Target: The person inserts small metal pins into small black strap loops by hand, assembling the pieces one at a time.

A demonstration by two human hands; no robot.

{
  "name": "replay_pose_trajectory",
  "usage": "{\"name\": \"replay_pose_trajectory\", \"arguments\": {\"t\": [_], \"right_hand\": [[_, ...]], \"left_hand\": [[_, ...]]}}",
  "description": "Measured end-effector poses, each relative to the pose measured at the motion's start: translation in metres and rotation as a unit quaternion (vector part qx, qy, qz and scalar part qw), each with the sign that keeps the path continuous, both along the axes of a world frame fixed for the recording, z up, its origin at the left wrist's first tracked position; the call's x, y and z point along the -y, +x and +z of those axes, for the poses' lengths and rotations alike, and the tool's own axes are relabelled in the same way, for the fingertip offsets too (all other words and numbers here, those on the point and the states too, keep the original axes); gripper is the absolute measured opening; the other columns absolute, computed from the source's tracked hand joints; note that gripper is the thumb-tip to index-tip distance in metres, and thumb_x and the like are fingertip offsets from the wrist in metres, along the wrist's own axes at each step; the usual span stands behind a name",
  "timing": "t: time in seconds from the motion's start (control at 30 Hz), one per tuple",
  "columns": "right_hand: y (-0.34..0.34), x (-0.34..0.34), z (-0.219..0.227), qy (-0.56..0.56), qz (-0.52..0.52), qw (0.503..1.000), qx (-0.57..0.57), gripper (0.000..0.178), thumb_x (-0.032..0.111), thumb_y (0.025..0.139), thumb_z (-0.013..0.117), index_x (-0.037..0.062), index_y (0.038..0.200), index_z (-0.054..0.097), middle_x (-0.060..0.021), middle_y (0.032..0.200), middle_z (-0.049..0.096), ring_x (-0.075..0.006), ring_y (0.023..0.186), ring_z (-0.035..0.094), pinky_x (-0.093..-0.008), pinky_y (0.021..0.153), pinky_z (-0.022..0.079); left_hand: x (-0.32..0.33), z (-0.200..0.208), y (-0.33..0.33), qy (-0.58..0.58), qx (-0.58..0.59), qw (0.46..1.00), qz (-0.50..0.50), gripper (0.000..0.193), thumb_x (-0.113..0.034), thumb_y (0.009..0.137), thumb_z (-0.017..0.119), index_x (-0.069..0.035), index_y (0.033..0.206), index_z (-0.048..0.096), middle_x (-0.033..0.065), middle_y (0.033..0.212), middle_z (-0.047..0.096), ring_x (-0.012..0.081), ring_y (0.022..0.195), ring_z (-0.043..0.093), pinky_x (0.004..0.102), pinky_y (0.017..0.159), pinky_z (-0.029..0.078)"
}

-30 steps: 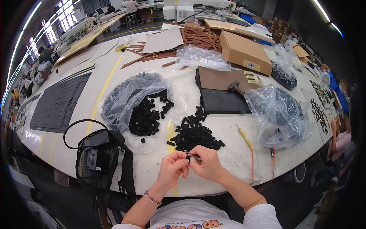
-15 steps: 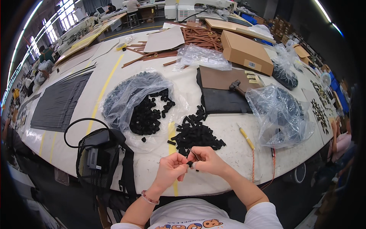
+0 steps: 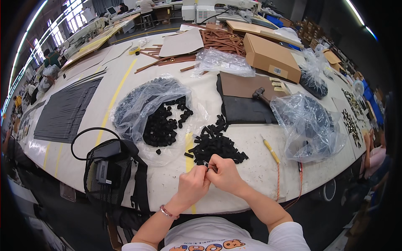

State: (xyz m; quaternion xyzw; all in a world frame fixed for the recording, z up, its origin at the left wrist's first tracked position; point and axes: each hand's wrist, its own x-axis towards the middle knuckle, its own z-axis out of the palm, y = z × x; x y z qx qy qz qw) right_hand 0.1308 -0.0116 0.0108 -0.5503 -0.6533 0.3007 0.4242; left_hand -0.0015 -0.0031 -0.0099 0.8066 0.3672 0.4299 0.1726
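My left hand [image 3: 192,185] and my right hand [image 3: 227,175] meet over the near part of the table, both with fingers closed. Pinched between their fingertips is a small black piece [image 3: 206,164], mostly covered by the fingers. A thin dark thing also shows at my right fingers, too small to name. Just beyond the hands lies a pile of short black tube-like pieces [image 3: 215,146]. Left of it, a clear plastic bag [image 3: 140,98] lies open, with small round black parts [image 3: 161,129] spilling from its mouth.
A yellow-handled awl-like tool [image 3: 271,151] lies at right beside a filled clear bag [image 3: 305,125]. Farther back are a hammer [image 3: 260,95], a cardboard box [image 3: 272,56] and brown strips [image 3: 222,42]. A black mesh bag [image 3: 109,167] and dark strips [image 3: 67,108] are at left.
Both hands have moved slightly away from me, toward the black pile, and drawn closer together. The fingers now cover more of the small black piece.
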Motion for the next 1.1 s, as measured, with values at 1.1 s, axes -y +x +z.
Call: {"name": "replay_pose_trajectory", "arguments": {"t": [1.1], "right_hand": [[0.029, 0.002, 0.022, -0.254, 0.242, 0.931, -0.103, 0.013, 0.015, 0.083, 0.048, 0.005, 0.086, 0.057, 0.0008, 0.066, 0.056, -0.0027, 0.055, 0.043, -0.0185, 0.05, 0.035]], "left_hand": [[-0.009, 0.014, -0.019, -0.633, 0.42, 0.628, -0.168, 0.017, 0.003, 0.071, 0.04, 0.002, 0.082, 0.054, 0.0104, 0.06, 0.056, 0.0063, 0.031, 0.036, 0.0178, 0.029, 0.027]]}}
